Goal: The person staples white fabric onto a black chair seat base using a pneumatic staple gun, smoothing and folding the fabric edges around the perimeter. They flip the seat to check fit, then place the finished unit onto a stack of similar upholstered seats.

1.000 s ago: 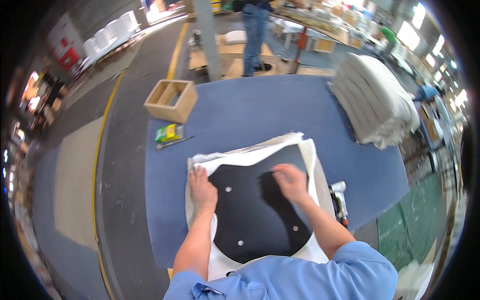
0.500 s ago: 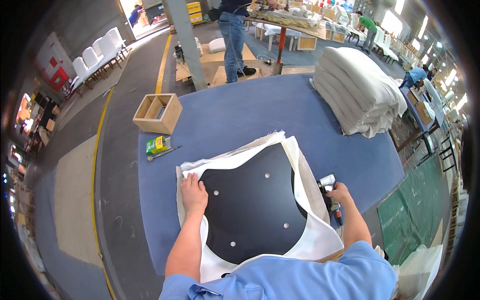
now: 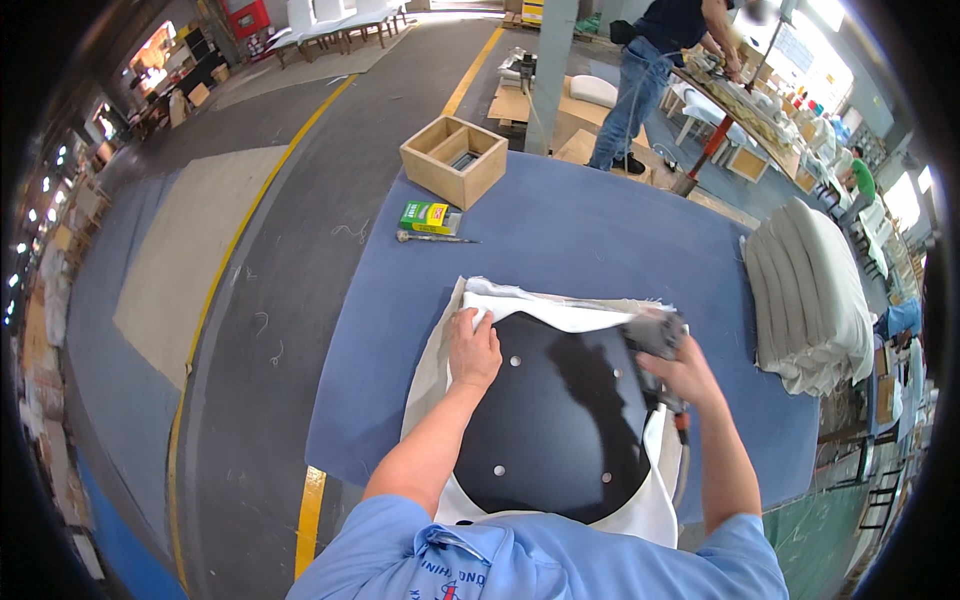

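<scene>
A black curved panel (image 3: 540, 430) with several round holes lies in front of me on white fabric (image 3: 545, 312). Beige cloth (image 3: 430, 390) shows beneath, past its edges. At the panel's far left corner, my left hand (image 3: 474, 352) has its fingers closed on the white fabric's edge. My right hand (image 3: 682, 370) grips a pneumatic staple gun (image 3: 655, 333), blurred by motion. The gun is held over the panel's far right corner and throws a shadow on the black surface. Whether its nose touches anything I cannot tell.
On the blue table (image 3: 375, 400), a divided wooden box (image 3: 455, 160) stands far left, near a green-yellow carton (image 3: 430, 217) and a thin pointed tool (image 3: 435, 238). Folded pale cloth (image 3: 808, 295) is stacked at the right. Beyond the table, a person (image 3: 650, 80) works at another bench.
My right hand has lifted the staple gun from the table beside the cloth and brought it over the panel. My left hand remains at the corner. The view has turned.
</scene>
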A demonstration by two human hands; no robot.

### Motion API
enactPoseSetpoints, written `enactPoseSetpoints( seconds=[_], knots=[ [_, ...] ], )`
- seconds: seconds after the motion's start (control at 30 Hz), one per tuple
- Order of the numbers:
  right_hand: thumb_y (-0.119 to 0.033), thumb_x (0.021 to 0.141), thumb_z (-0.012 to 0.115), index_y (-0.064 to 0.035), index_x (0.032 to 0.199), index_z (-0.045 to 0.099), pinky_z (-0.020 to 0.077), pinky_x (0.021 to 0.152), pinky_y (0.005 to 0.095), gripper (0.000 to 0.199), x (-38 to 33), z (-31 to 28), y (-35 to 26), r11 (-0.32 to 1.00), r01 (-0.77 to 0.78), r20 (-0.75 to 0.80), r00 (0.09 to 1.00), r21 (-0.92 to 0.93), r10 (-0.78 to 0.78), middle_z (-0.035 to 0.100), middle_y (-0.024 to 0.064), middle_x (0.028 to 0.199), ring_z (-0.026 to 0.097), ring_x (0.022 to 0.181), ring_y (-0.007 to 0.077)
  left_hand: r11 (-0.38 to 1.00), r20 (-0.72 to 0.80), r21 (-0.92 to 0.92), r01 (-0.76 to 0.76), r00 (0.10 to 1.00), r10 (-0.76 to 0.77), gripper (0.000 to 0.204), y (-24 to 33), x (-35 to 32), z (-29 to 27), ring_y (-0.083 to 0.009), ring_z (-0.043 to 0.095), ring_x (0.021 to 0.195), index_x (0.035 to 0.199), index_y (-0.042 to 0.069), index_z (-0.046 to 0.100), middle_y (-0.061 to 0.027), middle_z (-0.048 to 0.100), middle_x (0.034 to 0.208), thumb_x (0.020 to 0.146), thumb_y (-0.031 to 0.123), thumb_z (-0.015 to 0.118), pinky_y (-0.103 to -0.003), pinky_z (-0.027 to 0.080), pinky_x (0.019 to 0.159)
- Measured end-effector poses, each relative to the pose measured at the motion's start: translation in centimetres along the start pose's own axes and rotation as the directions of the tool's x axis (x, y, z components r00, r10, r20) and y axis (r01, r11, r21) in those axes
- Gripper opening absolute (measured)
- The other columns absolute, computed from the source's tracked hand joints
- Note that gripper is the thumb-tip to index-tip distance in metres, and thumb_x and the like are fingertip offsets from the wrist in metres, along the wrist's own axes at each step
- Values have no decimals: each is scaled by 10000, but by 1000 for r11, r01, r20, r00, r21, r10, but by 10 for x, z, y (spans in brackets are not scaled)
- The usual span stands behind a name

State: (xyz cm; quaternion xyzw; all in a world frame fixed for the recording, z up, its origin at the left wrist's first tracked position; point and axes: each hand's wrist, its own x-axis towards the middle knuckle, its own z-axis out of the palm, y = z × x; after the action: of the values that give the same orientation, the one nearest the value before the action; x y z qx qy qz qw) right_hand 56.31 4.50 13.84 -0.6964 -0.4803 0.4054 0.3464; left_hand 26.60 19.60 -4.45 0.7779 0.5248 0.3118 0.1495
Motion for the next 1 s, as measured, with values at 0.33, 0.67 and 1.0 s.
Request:
enactPoseSetpoints(
  seconds=[0.33,0.67,1.0],
  knots=[
    [-151,876,797,-64,1281,558,463,501,300,479,171,170,-58,992,-89,418,901,-90,119,635,35,821,546,544,124,994,-39,-73,79,996,-82,320,-2,-2,2,-373,540,1263,1134,68,763,-162,587,1270,835,25,658,-455,491,1051],
    [-206,805,819,-56,1384,490,493,483,345,683,178,178,-42,984,-11,388,918,-176,80,657,91,830,576,544,169,988,-9,-113,103,994,-105,324,6,1,6,-349,557,1268,1141,58,751,-162,549,1335,833,62,653,-437,510,1033],
    [-241,882,821,-2,1199,588,513,636,307,460,7,29,2,915,-399,-74,913,56,402,658,56,894,622,695,138,997,-130,-77,5,991,-15,372,-11,2,2,-406,546,1257,1223,55,683,-211,540,1331,855,40,625,-490,463,1061]
  ],
)
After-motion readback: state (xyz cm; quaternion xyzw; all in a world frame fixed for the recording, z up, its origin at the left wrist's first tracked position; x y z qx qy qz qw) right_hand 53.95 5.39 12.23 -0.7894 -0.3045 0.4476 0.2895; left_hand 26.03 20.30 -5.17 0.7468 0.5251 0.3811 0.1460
